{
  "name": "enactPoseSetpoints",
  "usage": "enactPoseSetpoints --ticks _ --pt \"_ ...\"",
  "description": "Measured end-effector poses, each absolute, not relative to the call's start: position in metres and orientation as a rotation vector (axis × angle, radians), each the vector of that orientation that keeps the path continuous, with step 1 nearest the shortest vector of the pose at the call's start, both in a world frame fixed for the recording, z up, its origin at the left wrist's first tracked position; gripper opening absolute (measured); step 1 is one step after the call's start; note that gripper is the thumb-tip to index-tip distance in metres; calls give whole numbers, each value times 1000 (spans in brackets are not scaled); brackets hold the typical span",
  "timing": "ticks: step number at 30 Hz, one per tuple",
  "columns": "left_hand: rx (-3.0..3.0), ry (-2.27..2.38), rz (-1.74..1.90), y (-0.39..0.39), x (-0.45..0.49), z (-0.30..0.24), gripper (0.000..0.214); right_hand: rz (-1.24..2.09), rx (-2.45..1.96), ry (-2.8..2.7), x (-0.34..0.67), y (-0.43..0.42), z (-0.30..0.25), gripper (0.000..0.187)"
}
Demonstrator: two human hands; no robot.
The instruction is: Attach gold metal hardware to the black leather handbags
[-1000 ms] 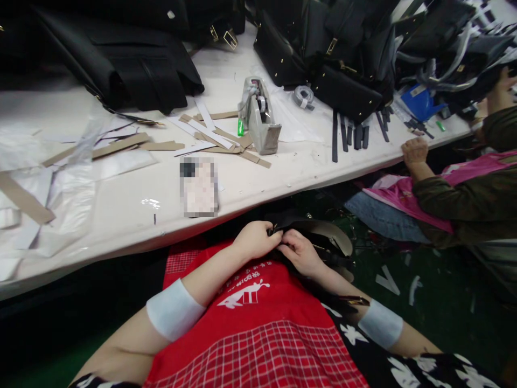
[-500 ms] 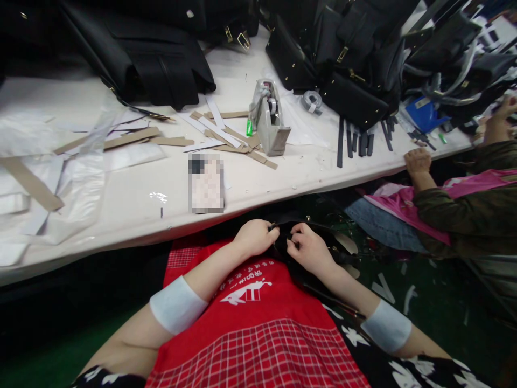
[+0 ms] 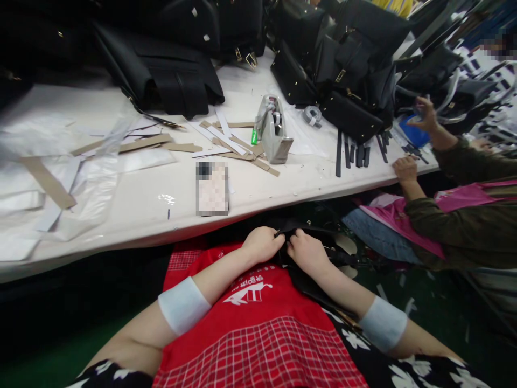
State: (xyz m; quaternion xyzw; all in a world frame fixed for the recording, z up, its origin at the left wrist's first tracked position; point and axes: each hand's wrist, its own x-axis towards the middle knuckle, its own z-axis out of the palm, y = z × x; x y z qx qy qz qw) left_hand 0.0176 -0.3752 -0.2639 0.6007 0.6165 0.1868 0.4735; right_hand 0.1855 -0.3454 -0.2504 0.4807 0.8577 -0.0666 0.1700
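A black leather bag piece (image 3: 323,249) lies in my lap on a red apron (image 3: 258,328), just below the table's front edge. My left hand (image 3: 262,245) is closed and pinches the piece's near edge. Beside it, almost touching, my right hand (image 3: 309,253) is closed on the same edge. Most of the piece is dark and hard to make out. White cuffs wrap both forearms.
A white table (image 3: 133,205) carries a phone (image 3: 212,188), a grey tape dispenser (image 3: 275,129), card strips (image 3: 137,144), plastic sheets (image 3: 81,188), black straps (image 3: 351,152) and piled black bags (image 3: 347,59). A co-worker in a pink apron (image 3: 404,215) sits at right, hands on the table.
My right hand has shifted slightly along the bag piece and closed in toward the left hand. The co-worker's far hand has lifted over the table. My view has tilted slightly.
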Motion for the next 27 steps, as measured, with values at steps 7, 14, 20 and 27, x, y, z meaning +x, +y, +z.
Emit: enactPoseSetpoints --ticks 7,14,20,27 --pt "1356 1492 493 -372 19 -273 42 -242 1525 2450 190 -339 -261 27" --pt "1303 1478 525 -373 18 -269 37 -556 1679 2638 191 -350 -261 11" --pt "1345 1530 559 -373 20 -268 37 -409 1703 2706 182 -353 -270 12" --pt "1368 1545 570 -378 20 -263 34 -516 1629 2618 182 -344 -272 10"
